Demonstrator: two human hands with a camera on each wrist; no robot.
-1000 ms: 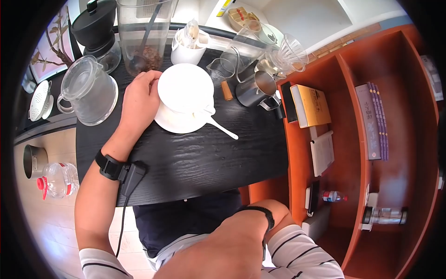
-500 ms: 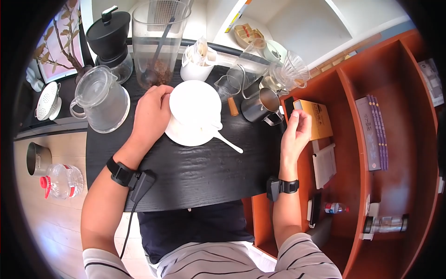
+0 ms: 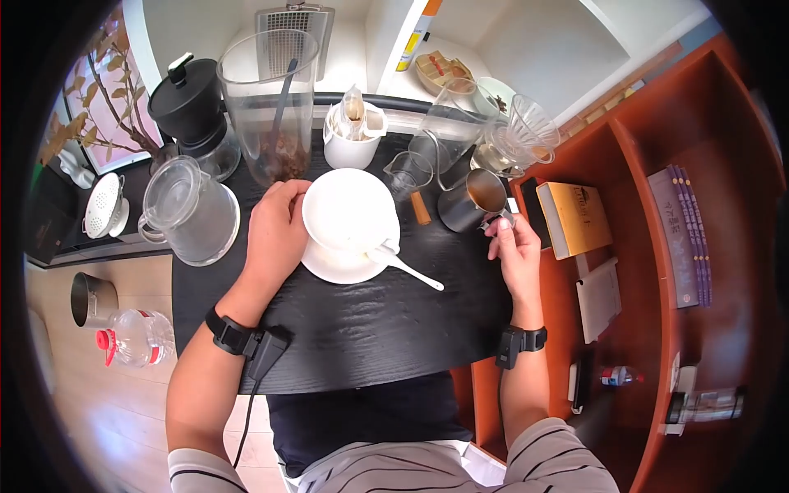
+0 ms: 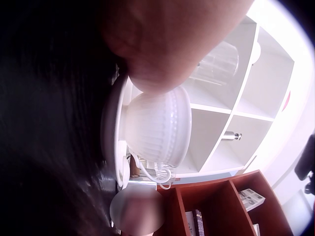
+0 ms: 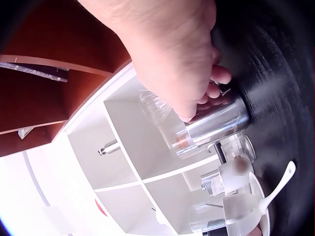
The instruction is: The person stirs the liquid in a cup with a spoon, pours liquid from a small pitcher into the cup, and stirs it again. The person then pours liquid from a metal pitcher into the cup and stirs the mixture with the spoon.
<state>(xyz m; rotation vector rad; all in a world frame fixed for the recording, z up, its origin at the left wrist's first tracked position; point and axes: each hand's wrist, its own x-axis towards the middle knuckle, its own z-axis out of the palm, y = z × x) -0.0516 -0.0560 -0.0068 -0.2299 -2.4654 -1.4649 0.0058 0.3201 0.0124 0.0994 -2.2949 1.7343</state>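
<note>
A fluted white cup (image 4: 155,128) stands on a white saucer (image 3: 345,271), with a white spoon (image 3: 415,275) lying on the saucer. My left hand (image 3: 275,230) is at the cup's left side, its bent fingers against the wall; the fingertips are partly hidden behind it. At the right, my right hand (image 3: 518,251) holds the handle of a steel milk pitcher (image 3: 464,205), with the thumb on top and fingers curled below. Brown liquid shows inside the pitcher. In the right wrist view the pitcher (image 5: 219,123) stands close over the black table.
Behind the cup are a tall clear container (image 3: 267,107) and a white cup with a drip bag (image 3: 353,135). A glass jug with a wooden handle (image 3: 408,172) stands beside the pitcher. A lidded glass server (image 3: 193,209) is at the left, a red shelf (image 3: 633,205) at the right.
My right hand came from near my body, up past the table's right edge, and took hold of the pitcher's handle. The left hand has stayed at the cup. The head view has shifted.
</note>
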